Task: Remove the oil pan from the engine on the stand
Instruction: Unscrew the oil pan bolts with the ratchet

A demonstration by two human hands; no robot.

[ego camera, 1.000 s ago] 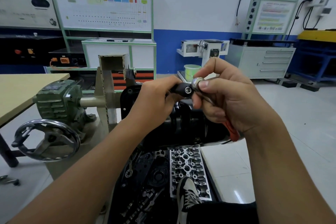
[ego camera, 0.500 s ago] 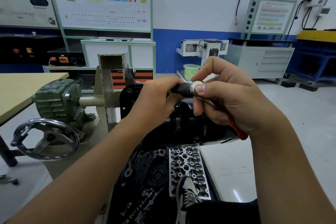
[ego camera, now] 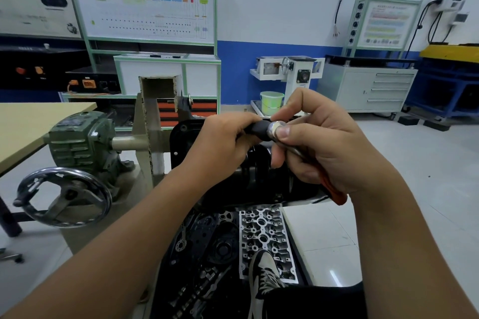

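Our left hand [ego camera: 220, 142] grips a black socket [ego camera: 259, 128]; our right hand [ego camera: 318, 147] holds the ratchet [ego camera: 276, 129]. The oil pan [ego camera: 261, 176] lies directly behind both, mid-frame.

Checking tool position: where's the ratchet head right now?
Head view, centre: ratchet head pinched by the right hand, meeting the black socket in the left hand, above the oil pan.

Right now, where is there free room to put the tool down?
The tan tabletop on the left shows bare, beside the green gearbox. The floor tiles right of the cylinder head are bare too. The dark mat under the engine is crowded with parts.
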